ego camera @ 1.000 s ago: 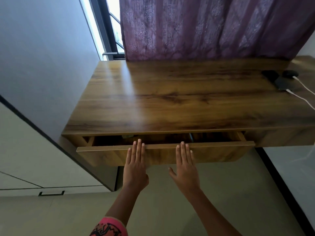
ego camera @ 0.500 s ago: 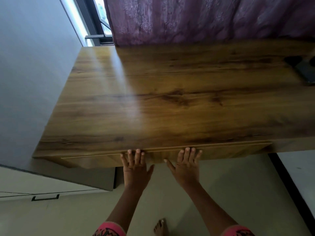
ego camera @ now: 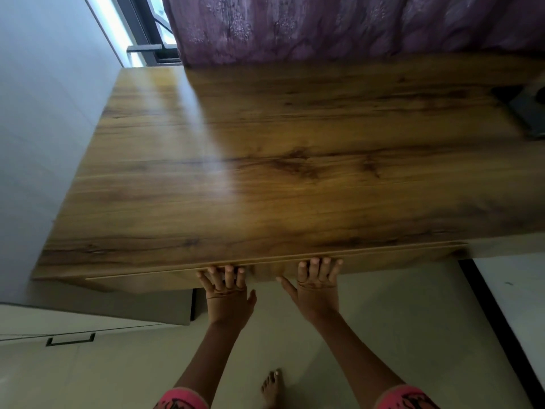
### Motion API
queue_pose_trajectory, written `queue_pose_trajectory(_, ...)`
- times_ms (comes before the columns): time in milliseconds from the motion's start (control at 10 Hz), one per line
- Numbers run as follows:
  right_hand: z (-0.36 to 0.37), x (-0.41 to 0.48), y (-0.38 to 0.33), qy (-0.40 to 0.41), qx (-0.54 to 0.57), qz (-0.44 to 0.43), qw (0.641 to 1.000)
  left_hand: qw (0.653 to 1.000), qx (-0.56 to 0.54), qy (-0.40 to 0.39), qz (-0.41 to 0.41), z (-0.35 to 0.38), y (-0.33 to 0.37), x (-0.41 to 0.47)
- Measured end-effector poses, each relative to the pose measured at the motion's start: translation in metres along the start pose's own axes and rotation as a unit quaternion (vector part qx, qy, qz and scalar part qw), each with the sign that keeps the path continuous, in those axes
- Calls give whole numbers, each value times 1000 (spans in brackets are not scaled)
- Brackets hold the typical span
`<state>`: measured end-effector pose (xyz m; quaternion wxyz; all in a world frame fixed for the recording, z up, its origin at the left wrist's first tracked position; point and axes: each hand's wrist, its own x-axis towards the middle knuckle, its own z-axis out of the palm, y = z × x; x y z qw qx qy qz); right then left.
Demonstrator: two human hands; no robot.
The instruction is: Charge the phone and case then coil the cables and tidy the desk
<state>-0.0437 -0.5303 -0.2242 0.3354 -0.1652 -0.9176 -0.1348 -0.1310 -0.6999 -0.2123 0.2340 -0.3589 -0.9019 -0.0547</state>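
**Both palms flat on the drawer front of a bare-topped desk**

A wood-grain desk (ego camera: 265,172) fills most of the view. It stands against a pale wall (ego camera: 44,113) on the left, and a purple patterned curtain (ego camera: 324,25) hangs along its far edge. A strip of bright window (ego camera: 159,31) shows in the gap between wall and curtain, and its light falls in a glossy band across the desktop.

At the far right edge of the desk lies a dark flat device, seemingly the phone (ego camera: 528,113). It is cut off by the frame and too blurred to read further. A second dark shape sits just behind it.

Under the desktop's front lip runs the drawer front (ego camera: 141,280), with its top edge showing as a thin strip just proud of the lip. The left hand (ego camera: 228,299) and the right hand (ego camera: 317,293) are set side by side against this panel, near its middle. The fingers of both are straight and spread, with the tips reaching the top edge and the thumbs angled outward. Neither hand is curled round anything.

Pink printed sleeves (ego camera: 182,399) show at the bottom of the frame, and a bare foot (ego camera: 271,385) stands on the pale tiled floor (ego camera: 295,335) between the forearms. To the lower left is a white cabinet (ego camera: 29,323) with a black handle (ego camera: 70,340).
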Motion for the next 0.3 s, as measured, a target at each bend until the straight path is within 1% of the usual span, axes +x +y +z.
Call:
queue_pose_trajectory(100,-25,-14,6,-46,31,-39,998,997,54,-37,-38,-23,16,-17)
queue_pose_trajectory(200,-41,-17,18,-62,51,-36,996,997,33,-36,-64,-40,28,-25)
queue_pose_trajectory(300,-71,-11,40,-87,70,-52,992,997,-9,-41,-71,-64,53,-26)
